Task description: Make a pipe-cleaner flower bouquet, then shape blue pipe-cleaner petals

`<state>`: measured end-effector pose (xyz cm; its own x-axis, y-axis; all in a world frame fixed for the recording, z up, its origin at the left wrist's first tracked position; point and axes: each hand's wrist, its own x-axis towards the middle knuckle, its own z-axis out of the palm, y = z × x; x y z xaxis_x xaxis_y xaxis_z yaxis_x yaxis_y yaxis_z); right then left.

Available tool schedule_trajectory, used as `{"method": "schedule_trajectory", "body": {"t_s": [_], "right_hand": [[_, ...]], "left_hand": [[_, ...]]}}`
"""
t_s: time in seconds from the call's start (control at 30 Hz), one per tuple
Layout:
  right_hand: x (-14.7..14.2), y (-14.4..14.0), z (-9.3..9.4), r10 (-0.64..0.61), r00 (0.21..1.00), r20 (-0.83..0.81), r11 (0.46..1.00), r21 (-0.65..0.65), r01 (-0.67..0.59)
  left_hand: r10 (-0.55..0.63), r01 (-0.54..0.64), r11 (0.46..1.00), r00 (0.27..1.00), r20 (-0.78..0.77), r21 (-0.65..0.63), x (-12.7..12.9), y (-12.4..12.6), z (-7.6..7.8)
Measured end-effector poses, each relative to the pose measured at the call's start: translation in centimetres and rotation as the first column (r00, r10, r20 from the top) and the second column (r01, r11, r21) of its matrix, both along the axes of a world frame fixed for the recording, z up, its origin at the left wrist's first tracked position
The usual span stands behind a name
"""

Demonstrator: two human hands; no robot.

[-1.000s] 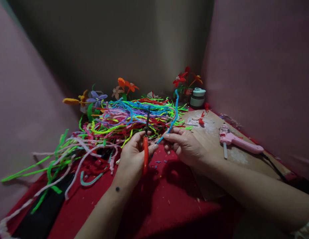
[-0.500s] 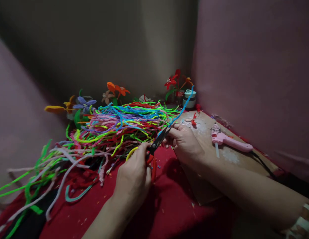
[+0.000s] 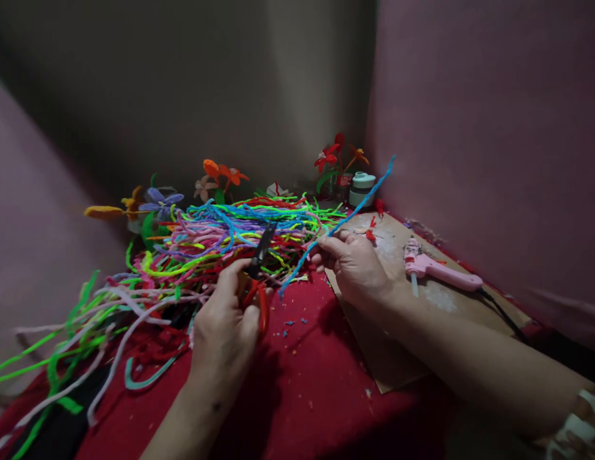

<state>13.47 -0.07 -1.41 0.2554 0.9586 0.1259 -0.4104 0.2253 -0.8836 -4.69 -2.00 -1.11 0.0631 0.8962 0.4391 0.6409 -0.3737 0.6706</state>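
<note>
Scissors sit gripped in our left hand, blades toward 1 o'clock; our right hand pinches the blue stem, at 3 o'clock of them; light, bendy, fuzzy, we judge; best held near the cut end.

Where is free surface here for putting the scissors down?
Bare red cloth lies below both hands, left of the cardboard sheet. The cardboard is bare below the pink glue gun. Behind, the pipe cleaner pile crowds everything.
</note>
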Motion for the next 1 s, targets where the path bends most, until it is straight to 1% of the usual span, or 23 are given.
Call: {"method": "schedule_trajectory", "body": {"t_s": [0.07,0.1,0.13,0.17,0.2,0.23,0.27,0.33,0.4,0.47,0.53,0.6,0.67,0.83,1.0], "right_hand": [[-0.1,-0.1,0.1,-0.039,0.999,0.026,0.999,0.010,0.039],[-0.2,-0.1,0.1,-0.055,0.998,0.027,0.998,0.013,0.055],[-0.3,-0.1,0.1,-0.061,0.998,0.020,0.998,0.017,0.060],[-0.4,-0.1,0.0,-0.055,0.998,0.008,0.998,0.022,0.055],[-0.4,-0.1,-0.1,-0.040,0.999,-0.007,0.999,0.024,0.040],[-0.5,-0.1,-0.2,-0.018,1.000,-0.023,1.000,0.021,0.019],[-0.6,-0.1,-0.3,0.004,0.999,-0.040,1.000,0.012,-0.003],[-0.6,-0.2,-0.4,0.035,0.997,-0.065,0.999,-0.016,-0.036],[-0.6,-0.3,-0.4,0.047,0.996,-0.077,0.998,-0.043,-0.050],[-0.6,-0.4,-0.2,0.056,0.995,-0.086,0.996,-0.063,-0.061],[-0.6,-0.5,-0.1,0.069,0.993,-0.099,0.994,-0.076,-0.077],[-0.6,-0.6,0.1,0.090,0.990,-0.113,0.991,-0.084,-0.099],[-0.6,-0.6,0.2,0.112,0.986,-0.126,0.988,-0.094,-0.124],[-0.5,-0.6,0.3,0.129,0.981,-0.144,0.982,-0.121,-0.146],[-0.3,-0.5,0.1,0.130,0.976,-0.175,0.981,-0.122,-0.153]], "left_hand": [[-0.008,0.005,1.000,0.986,0.165,0.018,0.4,-0.8,0.3],[-0.039,0.038,0.999,0.971,0.235,0.012,0.8,-1.3,0.3],[-0.096,0.100,0.995,0.961,0.261,-0.001,1.2,-1.6,0.2],[-0.156,0.158,0.987,0.960,0.231,0.011,1.5,-1.8,-0.2],[-0.216,0.210,0.976,0.961,0.171,0.051,1.8,-1.8,-0.6],[-0.279,0.274,0.960,0.957,0.080,0.062,2.0,-1.6,-1.1],[-0.284,0.284,0.956,0.959,-0.012,0.077,2.1,-1.3,-1.7],[-0.229,0.251,0.965,0.947,-0.225,0.076,2.0,-0.3,-2.8],[-0.145,0.187,0.979,0.919,-0.366,0.082,1.7,0.6,-3.6],[-0.087,0.155,0.982,0.883,-0.460,0.112,1.3,1.2,-4.0],[-0.054,0.168,0.971,0.847,-0.529,0.170,1.1,1.3,-4.1],[-0.034,0.199,0.955,0.812,-0.582,0.221,1.1,1.3,-4.1],[-0.023,0.217,0.947,0.782,-0.623,0.237,1.0,1.2,-4.2],[0.002,0.189,0.959,0.742,-0.670,0.212,0.9,1.2,-4.2],[0.005,0.166,0.970,0.716,-0.698,0.177,0.9,1.1,-3.9]]}}
